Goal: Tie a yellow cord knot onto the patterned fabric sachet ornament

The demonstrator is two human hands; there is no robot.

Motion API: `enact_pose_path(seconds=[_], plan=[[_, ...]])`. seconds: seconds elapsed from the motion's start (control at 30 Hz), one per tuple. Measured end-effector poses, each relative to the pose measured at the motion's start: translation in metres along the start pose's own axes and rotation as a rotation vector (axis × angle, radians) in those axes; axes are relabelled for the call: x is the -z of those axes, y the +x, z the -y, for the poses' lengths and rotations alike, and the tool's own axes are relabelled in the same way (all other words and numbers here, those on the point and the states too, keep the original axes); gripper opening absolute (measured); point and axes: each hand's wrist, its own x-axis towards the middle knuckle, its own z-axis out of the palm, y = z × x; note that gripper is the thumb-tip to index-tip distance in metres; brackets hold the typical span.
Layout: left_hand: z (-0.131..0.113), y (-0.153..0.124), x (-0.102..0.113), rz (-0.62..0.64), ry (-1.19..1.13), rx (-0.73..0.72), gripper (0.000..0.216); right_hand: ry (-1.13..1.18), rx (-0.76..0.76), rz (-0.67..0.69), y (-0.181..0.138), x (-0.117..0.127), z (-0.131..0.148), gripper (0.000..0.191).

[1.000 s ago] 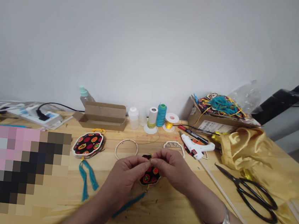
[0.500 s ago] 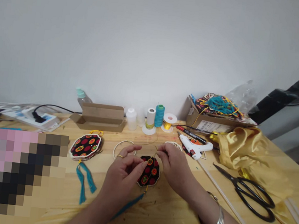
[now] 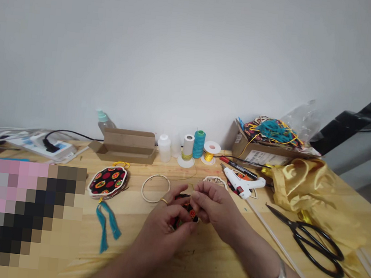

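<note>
A round patterned ornament (image 3: 192, 212) in black, red and orange lies on the table, largely covered by my hands. Over its left side curls my left hand (image 3: 166, 221), a gold ring on one finger. Its thumb and a fingertip close together at the ornament's right edge, and what they grip is hidden. Just to the right, my right hand (image 3: 214, 206) pinches a thin yellow cord (image 3: 191, 186) between thumb and forefinger. The cord trails back toward a spool (image 3: 186, 157).
A wooden hoop (image 3: 143, 190) and a stack of patterned ornaments (image 3: 107, 181) with teal tassels lie left. Teal thread (image 3: 198, 145) stands at the back. On the right are a glue gun (image 3: 242, 185), black scissors (image 3: 320, 246), gold cloth (image 3: 300, 182) and a filled box (image 3: 266, 156).
My left hand has shifted right and now covers more of the ornament, and its thumb has moved closer to my right hand. The stretch of cord between the hands is no longer visible.
</note>
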Motion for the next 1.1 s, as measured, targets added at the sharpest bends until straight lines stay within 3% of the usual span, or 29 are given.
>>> enact_pose_path(seconds=[0.1,0.2,0.47,0.7,1.1], plan=[[0.001,0.001,0.001,-0.050,-0.380,0.104,0.006,-0.104,0.018,-0.012,-0.001,0.000,-0.001,0.015],[0.006,0.002,0.002,-0.048,-0.640,0.173,0.012,-0.255,0.063,-0.039,-0.002,0.000,-0.003,0.013],[0.004,0.004,0.006,-0.007,-0.489,0.292,0.020,-0.491,0.149,-0.097,-0.003,0.002,-0.004,0.012],[-0.002,0.005,0.007,-0.037,-0.382,0.322,0.014,-0.432,0.101,-0.069,-0.005,0.000,-0.002,0.009],[-0.006,0.007,0.008,-0.047,-0.454,0.336,0.010,-0.353,0.063,-0.008,-0.004,0.002,-0.004,0.008]])
